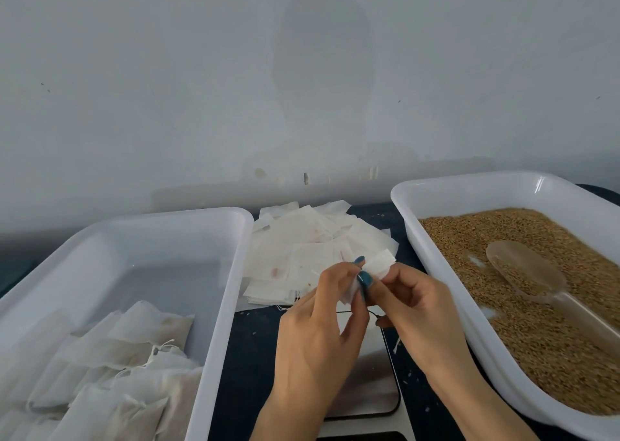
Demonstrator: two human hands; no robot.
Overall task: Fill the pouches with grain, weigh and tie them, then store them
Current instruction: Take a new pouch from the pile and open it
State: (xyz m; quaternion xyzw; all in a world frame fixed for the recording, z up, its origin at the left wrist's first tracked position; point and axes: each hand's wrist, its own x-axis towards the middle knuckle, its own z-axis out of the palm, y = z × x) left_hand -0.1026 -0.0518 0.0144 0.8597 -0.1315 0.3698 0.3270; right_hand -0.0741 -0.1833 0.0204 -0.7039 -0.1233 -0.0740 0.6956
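Note:
My left hand (pixel 322 319) and my right hand (pixel 416 303) meet at the middle and both pinch one small empty white pouch (pixel 380 263) above the scale (pixel 369 366). Just behind them lies a loose pile of empty pouches (pixel 302 249) on the dark table. At the left, a white tray (pixel 228 272) holds several filled, tied pouches (pixel 134 356) at its near end. A second white tray (pixel 412 219) at the right is full of brown grain (pixel 536 333), and a clear plastic scoop (pixel 530 272) lies in the grain.
A pale wall rises right behind the table. A few stray grains lie on the dark tabletop (pixel 251 356) between the trays. The scale's lower edge runs out of view at the bottom.

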